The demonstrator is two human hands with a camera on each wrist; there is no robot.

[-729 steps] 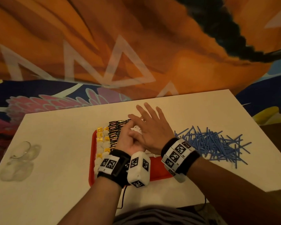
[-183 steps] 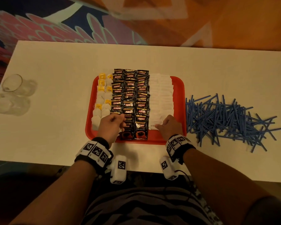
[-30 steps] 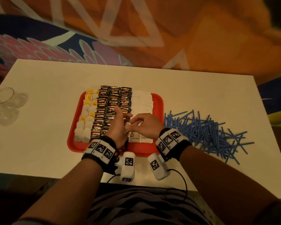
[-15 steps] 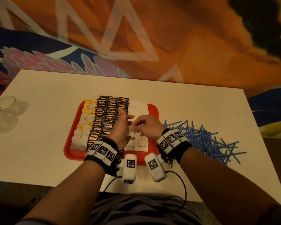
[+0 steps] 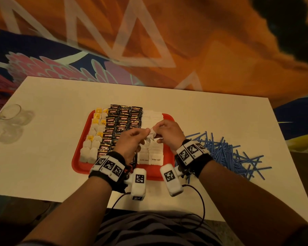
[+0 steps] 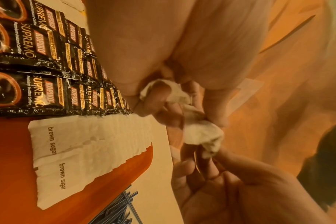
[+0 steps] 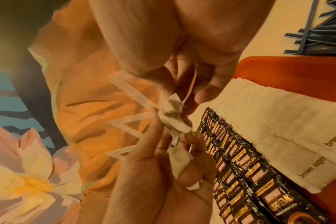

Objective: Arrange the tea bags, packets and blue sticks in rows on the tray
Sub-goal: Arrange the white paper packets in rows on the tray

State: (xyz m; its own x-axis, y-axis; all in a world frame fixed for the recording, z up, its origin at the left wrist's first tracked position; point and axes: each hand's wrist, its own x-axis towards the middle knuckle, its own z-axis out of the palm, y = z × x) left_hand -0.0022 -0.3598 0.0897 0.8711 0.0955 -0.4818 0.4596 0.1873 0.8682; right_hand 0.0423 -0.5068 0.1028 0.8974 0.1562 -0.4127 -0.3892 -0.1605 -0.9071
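A red tray (image 5: 78, 158) holds rows of white tea bags with yellow tags (image 5: 92, 148), black coffee packets (image 5: 125, 118) and white brown-sugar packets (image 5: 152, 115). Both hands hover over the sugar rows. My left hand (image 5: 144, 134) and my right hand (image 5: 156, 129) pinch crumpled white sugar packets (image 5: 150, 135) between them. In the left wrist view the crumpled packet (image 6: 201, 133) hangs between both hands' fingertips. The right wrist view shows the same packet (image 7: 173, 119) pinched from above and below. Blue sticks (image 5: 229, 153) lie in a loose pile on the table, right of the tray.
Clear glasses (image 5: 10, 113) stand at the table's far left edge. The white table (image 5: 211, 118) is bare behind the tray. Its near edge runs just under my wrists. A patterned orange carpet lies beyond.
Both hands have risen slightly off the sugar rows with the crumpled packets pinched between them. The tray's rows and the stick pile have not moved.
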